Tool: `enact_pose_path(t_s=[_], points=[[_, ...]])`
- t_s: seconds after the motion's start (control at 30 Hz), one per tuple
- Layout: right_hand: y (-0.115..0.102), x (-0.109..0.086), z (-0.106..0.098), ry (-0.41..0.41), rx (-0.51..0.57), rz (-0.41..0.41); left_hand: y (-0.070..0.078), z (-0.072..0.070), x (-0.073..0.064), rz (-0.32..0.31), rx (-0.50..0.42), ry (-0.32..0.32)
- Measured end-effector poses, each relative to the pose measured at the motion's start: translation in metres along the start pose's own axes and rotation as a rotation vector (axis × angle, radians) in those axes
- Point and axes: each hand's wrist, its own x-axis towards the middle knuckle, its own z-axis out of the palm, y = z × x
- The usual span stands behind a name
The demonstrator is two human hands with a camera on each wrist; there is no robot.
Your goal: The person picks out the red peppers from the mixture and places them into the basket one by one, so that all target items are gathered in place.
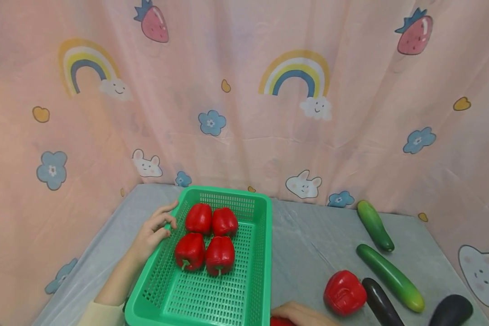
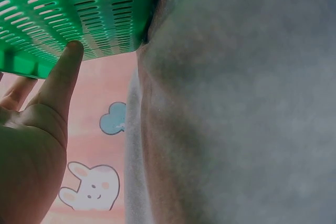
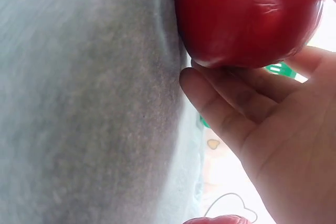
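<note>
A: Hands, with the clock centred on the basket (image 1: 262, 253)?

B: The left hand (image 1: 155, 231), at 10 o'clock, held the basket's rim, thumb against the outer wall. The right hand (image 1: 303, 314), at 4 o'clock, gripped a held pepper (image 3: 247, 19), low by the desk (image 1: 301, 253). The two were well apart.

A: Contents?

B: Four peppers (image 1: 189, 251), red, two by two, toward 11 o'clock.

A: Possible faults?

B: The held pepper, smooth and rounded, could have slipped from a loose grip, or been knocked on the basket's wall at 4 o'clock. A hard tug by the left hand might have tipped the basket and sent the four peppers rolling. The loose pepper (image 1: 345, 293), between 3 and 4 o'clock, might have rolled into the eggplant (image 1: 381, 302) just beside it if nudged.

A: Surface and room?

B: The desk was grey and creased; cucumbers (image 1: 376, 225) lay around 3 o'clock, a second eggplant (image 1: 452, 310) further out. A pink curtain (image 1: 244, 158), printed with rainbows (image 1: 294, 55) and rabbits (image 1: 303, 186), hung behind at 12 o'clock.
</note>
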Motion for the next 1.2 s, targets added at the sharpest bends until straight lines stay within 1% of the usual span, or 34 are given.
enact_pose_path(t_s=[0.1, 0.27, 0.33, 0.37, 0.43, 0.53, 0.6, 0.77, 0.9, 1.03, 1.1, 1.13, 1.2], points=[[0.002, -0.002, 0.001, 0.032, -0.035, -0.018, -0.001, 0.000, 0.000, -0.006, -0.001, -0.005], [0.012, -0.005, 0.001, 0.111, -0.157, -0.100, -0.002, 0.001, 0.000, -0.012, -0.006, -0.010], [0.014, -0.006, 0.000, 0.140, -0.194, -0.124, -0.003, 0.001, 0.000, -0.012, -0.007, -0.009], [0.015, -0.007, -0.002, 0.147, -0.207, -0.120, -0.003, 0.001, 0.000, -0.011, -0.007, -0.008], [0.014, -0.009, -0.007, 0.159, -0.226, -0.090, -0.004, 0.001, 0.000, -0.011, -0.007, -0.007], [0.009, -0.014, -0.014, 0.181, -0.227, -0.009, -0.005, 0.001, 0.001, -0.010, -0.007, -0.001], [0.004, -0.017, -0.018, 0.202, -0.208, 0.055, -0.005, 0.000, 0.001, -0.007, -0.008, 0.001], [-0.006, -0.023, -0.024, 0.266, -0.243, 0.133, -0.004, 0.000, 0.001, -0.009, -0.009, 0.000], [-0.011, -0.025, -0.027, 0.310, -0.313, 0.123, -0.002, 0.001, 0.002, -0.006, -0.006, 0.000], [-0.012, -0.026, -0.027, 0.320, -0.338, 0.046, -0.001, 0.001, 0.001, 0.003, -0.004, 0.006], [-0.013, -0.025, -0.028, 0.305, -0.318, 0.040, -0.001, 0.000, 0.001, 0.004, -0.004, 0.006], [-0.013, -0.024, -0.028, 0.300, -0.298, 0.052, -0.001, 0.000, 0.001, 0.005, -0.005, 0.006], [-0.017, -0.021, -0.030, 0.293, -0.131, 0.223, -0.001, 0.000, 0.000, 0.007, -0.003, 0.008]])
